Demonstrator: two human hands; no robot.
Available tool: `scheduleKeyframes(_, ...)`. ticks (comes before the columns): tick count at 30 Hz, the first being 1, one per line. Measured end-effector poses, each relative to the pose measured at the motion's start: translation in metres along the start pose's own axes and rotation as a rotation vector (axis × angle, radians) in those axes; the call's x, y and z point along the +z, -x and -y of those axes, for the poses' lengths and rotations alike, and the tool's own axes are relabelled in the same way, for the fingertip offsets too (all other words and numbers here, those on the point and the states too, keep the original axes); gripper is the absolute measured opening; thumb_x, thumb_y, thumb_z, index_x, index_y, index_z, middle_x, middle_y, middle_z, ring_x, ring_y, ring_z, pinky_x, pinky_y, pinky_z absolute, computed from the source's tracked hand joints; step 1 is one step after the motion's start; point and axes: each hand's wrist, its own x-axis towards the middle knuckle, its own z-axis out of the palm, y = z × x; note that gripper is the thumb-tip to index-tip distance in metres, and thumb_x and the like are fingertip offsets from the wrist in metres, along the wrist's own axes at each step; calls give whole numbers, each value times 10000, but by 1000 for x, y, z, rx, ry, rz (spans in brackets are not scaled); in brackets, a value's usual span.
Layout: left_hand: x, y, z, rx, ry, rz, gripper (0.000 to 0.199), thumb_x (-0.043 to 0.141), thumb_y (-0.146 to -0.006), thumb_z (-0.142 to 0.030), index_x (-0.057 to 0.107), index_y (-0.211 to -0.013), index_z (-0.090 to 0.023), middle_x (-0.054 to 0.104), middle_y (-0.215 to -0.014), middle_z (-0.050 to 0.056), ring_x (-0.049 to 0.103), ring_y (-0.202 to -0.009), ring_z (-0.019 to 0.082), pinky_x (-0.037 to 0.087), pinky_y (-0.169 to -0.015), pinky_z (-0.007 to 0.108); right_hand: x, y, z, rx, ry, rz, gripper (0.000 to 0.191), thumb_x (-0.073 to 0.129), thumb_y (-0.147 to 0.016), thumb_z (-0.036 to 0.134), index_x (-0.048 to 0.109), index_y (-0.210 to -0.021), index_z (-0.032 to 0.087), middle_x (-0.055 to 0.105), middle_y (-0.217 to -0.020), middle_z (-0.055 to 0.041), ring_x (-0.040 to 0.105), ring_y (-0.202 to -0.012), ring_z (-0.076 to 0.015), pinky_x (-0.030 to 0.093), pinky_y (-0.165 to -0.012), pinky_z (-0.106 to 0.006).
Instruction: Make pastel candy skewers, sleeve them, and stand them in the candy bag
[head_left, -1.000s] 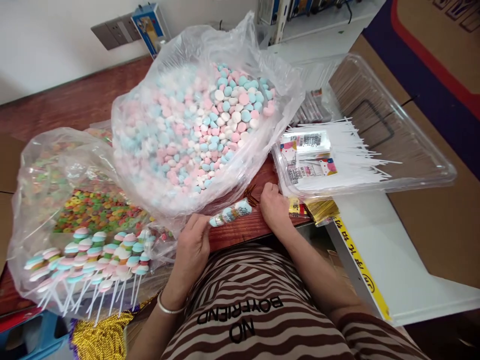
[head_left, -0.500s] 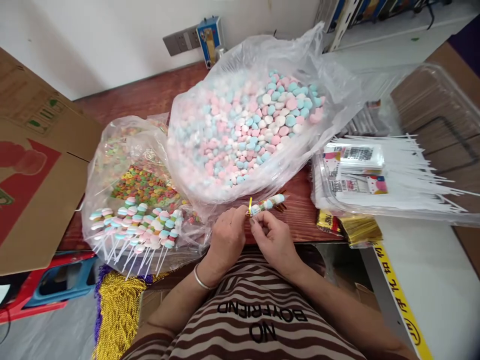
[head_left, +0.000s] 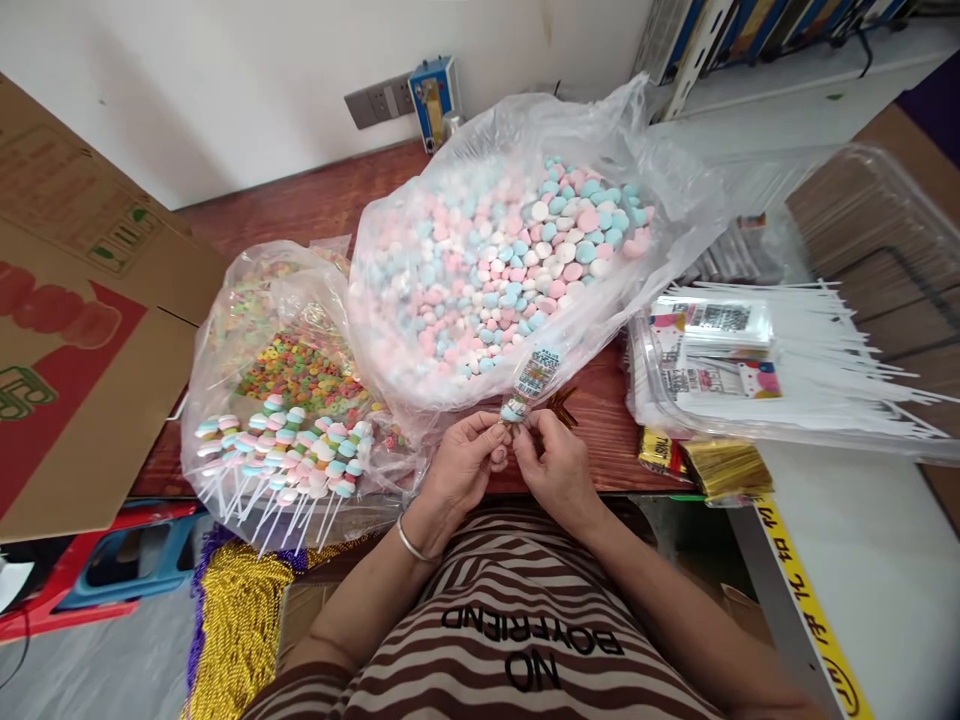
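Note:
A marshmallow skewer (head_left: 531, 380) in a clear wrapper with a printed label stands tilted away from me at the front of the table. My left hand (head_left: 466, 462) pinches the gathered lower end of the wrapper with thumb and fingers. Right beside it, my right hand (head_left: 559, 458) is closed at the same spot, its fingertips bent inward. The fingers hide most of the tie and the stick. Several loose brown-gold twist ties (head_left: 562, 405) lie just behind my right hand. To the left, unwrapped marshmallow skewers (head_left: 289, 450) on white sticks rest on a plastic bag.
A large clear bag of pink, blue and white marshmallows (head_left: 517, 260) fills the back. Left of it sits a bag of coloured gummy rings (head_left: 296, 375). On the right are a clear tray (head_left: 660, 395) with white sticks and wrappers, and gold twist-tie packs (head_left: 727, 468). A cardboard box (head_left: 82, 330) stands far left.
The wrapped skewer has turned from pointing right to pointing away from me, its label now facing up. The yellow tie end that stuck up is no longer visible. The view has shifted slightly.

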Motion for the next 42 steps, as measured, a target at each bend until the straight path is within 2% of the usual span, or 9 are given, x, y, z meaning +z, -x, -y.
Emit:
scheduleKeyframes(4, 3, -2, -1, -90, 150, 25, 417, 950, -591, -330, 642, -776, -118, 576, -665, -29, 414, -491, 16, 269, -442, 149, -7, -9, -1, -43, -119, 30, 180, 542, -959, 308, 541, -794, 235, 613, -766, -21, 566, -721, -177, 447, -698, -303)
scheduleKeyframes(9, 6, 1, -1, 10, 142, -24, 416, 932, -621, -347, 604, -753, -129, 524, -635, -52, 386, -485, 15, 281, -443, 151, -14, -11, 10, 186, -529, 182, 201, 636, -932, 415, 643, -1009, 229, 706, -977, -51, 650, -812, -190, 546, -759, -329)
scheduleKeyframes(13, 6, 0, 3, 83, 81, -43, 395, 890, -677, -403, 607, -781, -148, 500, -623, -61, 365, -480, 29, 283, -449, 166, -16, -10, 15, 207, -500, 236, 210, 638, -924, 410, 700, -962, 213, 733, -948, -55, 667, -822, -204, 556, -775, -338)
scheduleKeyframes(18, -4, 4, 8, 481, -599, -83, 160, 659, -913, -346, 706, -957, -199, 652, -755, 26, 576, -662, 141, 487, -650, 263, -18, -12, 10, 150, -314, 162, 171, 600, -917, 345, 680, -882, 199, 738, -825, -40, 649, -761, -208, 503, -726, -322)
scheduleKeyframes(23, -13, 4, 15, 742, -1119, -101, 262, 552, -939, -223, 718, -1139, -186, 725, -951, 128, 670, -883, 242, 532, -834, 350, -21, -11, 9, 31, -129, 149, 134, 569, -923, 290, 649, -864, 199, 707, -842, -55, 627, -776, -213, 467, -732, -321)
scheduleKeyframes(32, -9, 1, 18, 755, -931, -179, 252, 583, -944, -213, 754, -1128, -218, 758, -961, 103, 692, -880, 235, 524, -832, 334, -8, -8, 9, 320, -635, 245, 244, 696, -873, 441, 678, -892, 198, 646, -753, 1, 562, -675, -159, 481, -641, -290)
scheduleKeyframes(36, -8, 2, 22, 838, -979, -179, 288, 576, -952, -181, 743, -1185, -211, 769, -962, 95, 710, -866, 211, 537, -802, 306, 5, -6, 3, 434, -849, 151, 295, 784, -810, 465, 668, -878, 202, 596, -706, 31, 488, -570, -113, 446, -550, -258)
scheduleKeyframes(39, -12, -3, 18, 946, -996, -96, 321, 535, -974, -139, 711, -1235, -201, 766, -966, 81, 710, -855, 178, 563, -775, 294, 7, -3, -1, 407, -890, 110, 323, 817, -782, 468, 643, -821, 199, 561, -659, 43, 442, -538, -97, 401, -520, -244)
scheduleKeyframes(42, -17, -8, -1, 1103, -1009, 50, 333, 503, -983, -103, 723, -1192, -241, 749, -1122, 79, 690, -1080, 186, 576, -924, 356, -4, -1, 4, 418, -962, 330, 382, 805, -781, 507, 567, -762, 208, 471, -591, 66, 382, -497, -90, 351, -473, -238)
